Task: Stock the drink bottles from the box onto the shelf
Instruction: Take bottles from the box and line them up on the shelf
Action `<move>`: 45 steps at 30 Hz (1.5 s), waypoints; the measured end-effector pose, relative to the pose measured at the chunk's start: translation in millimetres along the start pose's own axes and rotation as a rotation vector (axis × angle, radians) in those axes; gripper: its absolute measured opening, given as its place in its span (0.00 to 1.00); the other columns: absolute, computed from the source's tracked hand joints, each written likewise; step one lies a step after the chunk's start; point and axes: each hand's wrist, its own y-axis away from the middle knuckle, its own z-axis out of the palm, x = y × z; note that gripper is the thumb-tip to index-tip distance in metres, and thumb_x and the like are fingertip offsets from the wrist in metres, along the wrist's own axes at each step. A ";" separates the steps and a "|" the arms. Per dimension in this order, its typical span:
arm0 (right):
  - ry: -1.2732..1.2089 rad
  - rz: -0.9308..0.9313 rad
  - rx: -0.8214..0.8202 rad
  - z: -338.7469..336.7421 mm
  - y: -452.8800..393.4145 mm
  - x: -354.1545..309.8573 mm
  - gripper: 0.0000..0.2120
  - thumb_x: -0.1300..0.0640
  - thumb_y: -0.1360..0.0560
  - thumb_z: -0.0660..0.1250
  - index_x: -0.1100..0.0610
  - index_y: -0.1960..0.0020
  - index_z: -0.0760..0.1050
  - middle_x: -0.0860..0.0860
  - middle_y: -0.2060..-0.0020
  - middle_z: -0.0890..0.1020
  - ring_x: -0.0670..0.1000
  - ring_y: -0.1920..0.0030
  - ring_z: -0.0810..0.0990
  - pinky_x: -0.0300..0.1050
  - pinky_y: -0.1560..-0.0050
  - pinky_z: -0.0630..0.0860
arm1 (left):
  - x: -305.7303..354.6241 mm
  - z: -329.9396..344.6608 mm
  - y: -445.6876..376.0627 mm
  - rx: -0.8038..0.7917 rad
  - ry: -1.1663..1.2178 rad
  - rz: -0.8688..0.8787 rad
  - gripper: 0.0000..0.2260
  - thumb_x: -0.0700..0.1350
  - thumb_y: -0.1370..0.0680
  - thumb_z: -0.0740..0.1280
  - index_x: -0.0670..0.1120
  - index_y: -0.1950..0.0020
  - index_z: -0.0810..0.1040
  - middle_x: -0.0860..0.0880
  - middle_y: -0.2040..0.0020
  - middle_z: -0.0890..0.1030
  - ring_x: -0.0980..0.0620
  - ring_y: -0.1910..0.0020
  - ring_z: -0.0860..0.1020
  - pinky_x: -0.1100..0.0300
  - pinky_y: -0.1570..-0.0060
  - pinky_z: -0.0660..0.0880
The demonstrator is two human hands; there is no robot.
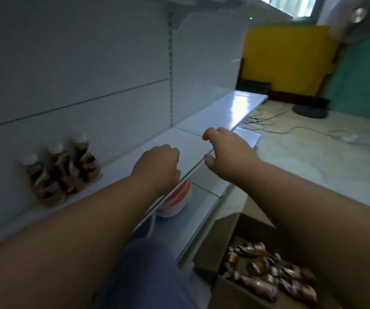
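Three brown drink bottles (pixel 62 172) with white caps stand upright in a row at the back left of the white shelf (pixel 193 143). A cardboard box (pixel 228 237) on the floor at lower right holds several more brown bottles (pixel 268 275) lying on their sides. My left hand (pixel 157 168) hovers over the shelf's front edge, fingers curled under, holding nothing that I can see. My right hand (pixel 228 150) is to its right above the same edge, fingers apart and empty.
A red-and-white shoe (pixel 175 201) rests on the lower shelf below my left hand, with my grey-trousered knee (pixel 143 270) beneath. White cables (pixel 291 128) run across the floor. A standing fan (pixel 311 110) and a yellow panel (pixel 286 61) are at the far right.
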 end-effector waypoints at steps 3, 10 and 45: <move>-0.011 0.129 0.034 0.2 49.2 56.9 0.18 0.54 0.28 0.66 0.53 0.39 0.70 0.53 0.47 0.76 0.57 0.47 0.74 0.51 0.51 0.74 | 70.7 37.4 -3.9 -0.061 0.056 0.124 0.09 0.50 0.26 0.65 0.47 0.50 0.76 0.46 0.51 0.77 0.44 0.53 0.75 0.53 0.55 0.72; 0.045 0.350 -0.060 91.2 162.5 162.0 0.15 0.50 0.28 0.67 0.49 0.42 0.72 0.48 0.49 0.77 0.52 0.48 0.75 0.41 0.67 0.65 | 179.7 178.9 16.3 -0.292 0.153 0.340 0.05 0.49 0.27 0.67 0.52 0.55 0.72 0.50 0.56 0.74 0.52 0.59 0.70 0.57 0.61 0.67; 0.078 0.562 -0.896 429.6 271.9 273.8 0.27 0.49 0.27 0.67 0.55 0.32 0.65 0.59 0.45 0.78 0.61 0.48 0.76 0.55 0.54 0.70 | 214.7 520.8 48.1 -0.711 -0.291 0.182 0.23 0.45 0.22 0.59 0.51 0.27 0.59 0.35 0.25 0.50 0.33 0.38 0.64 0.48 0.51 0.71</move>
